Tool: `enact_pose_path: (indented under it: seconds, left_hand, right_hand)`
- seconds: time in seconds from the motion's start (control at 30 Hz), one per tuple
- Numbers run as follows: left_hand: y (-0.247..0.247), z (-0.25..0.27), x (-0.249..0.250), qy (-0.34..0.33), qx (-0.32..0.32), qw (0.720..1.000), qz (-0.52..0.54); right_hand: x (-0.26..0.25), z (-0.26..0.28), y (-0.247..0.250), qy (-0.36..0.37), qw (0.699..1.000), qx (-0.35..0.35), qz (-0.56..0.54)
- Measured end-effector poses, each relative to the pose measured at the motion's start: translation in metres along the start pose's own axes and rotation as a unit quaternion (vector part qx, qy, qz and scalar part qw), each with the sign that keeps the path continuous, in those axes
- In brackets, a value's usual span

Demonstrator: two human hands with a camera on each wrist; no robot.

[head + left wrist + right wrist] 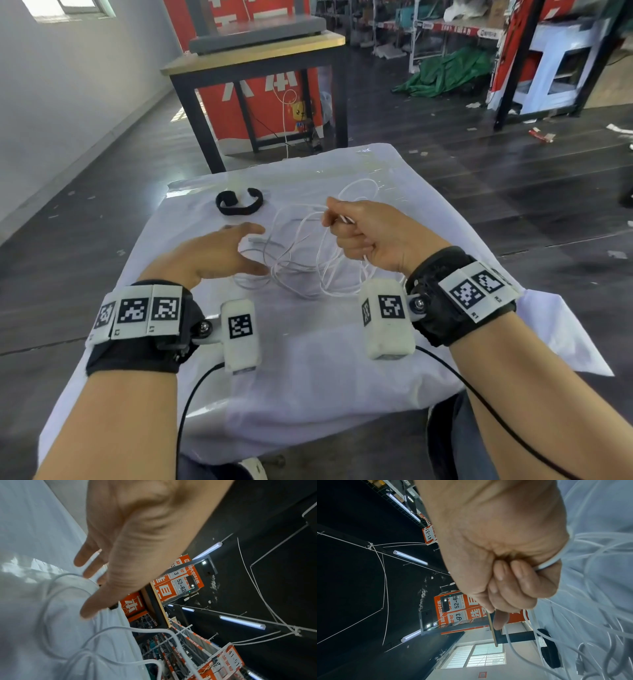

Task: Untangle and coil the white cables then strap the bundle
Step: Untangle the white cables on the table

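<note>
A tangle of white cables [301, 263] lies in the middle of the white-covered table [308, 383]. My right hand [342, 228] is clenched round a strand of it, lifted a little off the cloth; the strand leaves my fist [513, 582] at the little-finger side [547, 563]. My left hand [239, 250] hovers at the tangle's left edge with fingers straight and spread, holding nothing. In the left wrist view a cable end [92, 561] shows through the gaps between the fingers [106, 599], and loops [120, 630] lie below. A black strap [239, 202] [549, 654] lies curled at the far left.
Past the far edge stands a dark-framed table with a wooden top [253, 51] in front of a red banner [239, 102]. Dark floor with scattered litter surrounds the table. Black leads [191, 394] from the wrist cameras hang over the near edge.
</note>
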State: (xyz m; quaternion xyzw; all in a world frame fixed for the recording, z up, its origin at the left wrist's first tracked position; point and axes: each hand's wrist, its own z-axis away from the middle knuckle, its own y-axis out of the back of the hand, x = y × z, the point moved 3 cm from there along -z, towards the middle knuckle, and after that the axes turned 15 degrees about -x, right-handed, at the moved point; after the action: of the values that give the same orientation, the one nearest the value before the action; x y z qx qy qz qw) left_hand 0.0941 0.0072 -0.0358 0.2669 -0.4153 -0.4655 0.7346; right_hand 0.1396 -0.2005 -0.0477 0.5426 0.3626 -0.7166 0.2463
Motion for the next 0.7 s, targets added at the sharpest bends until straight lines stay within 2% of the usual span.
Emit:
enact_pose_path:
  seconds: [0.13, 0.23, 0.33, 0.4, 0.53, 0.63, 0.7]
  left_hand:
    - [0.000, -0.014, -0.022, 0.088, 0.054, 0.989, 0.103]
    - [-0.004, -0.017, -0.028, 0.092, 0.059, 0.984, 0.143]
    - [-0.002, -0.014, -0.030, 0.043, 0.089, 0.976, 0.194]
    - [0.003, -0.008, -0.027, 0.008, 0.139, 0.967, 0.215]
    - [0.014, 0.004, -0.021, -0.053, 0.217, 0.960, 0.169]
    - [0.021, 0.014, -0.014, -0.147, 0.212, 0.942, 0.216]
    - [0.021, 0.024, -0.005, -0.214, 0.160, 0.950, 0.165]
  right_hand:
    - [0.000, 0.000, 0.001, -0.004, 1.000, 0.007, 0.016]
    - [-0.001, -0.001, -0.005, -0.010, 0.998, -0.007, 0.055]
    - [-0.003, -0.004, -0.013, -0.015, 0.995, -0.016, 0.100]
    - [-0.004, -0.007, -0.019, -0.025, 0.990, -0.021, 0.140]
    - [-0.006, -0.018, -0.033, -0.050, 0.976, -0.041, 0.209]
    - [-0.010, -0.026, -0.045, -0.077, 0.961, -0.047, 0.261]
    - [-0.013, -0.030, -0.053, -0.104, 0.951, -0.054, 0.285]
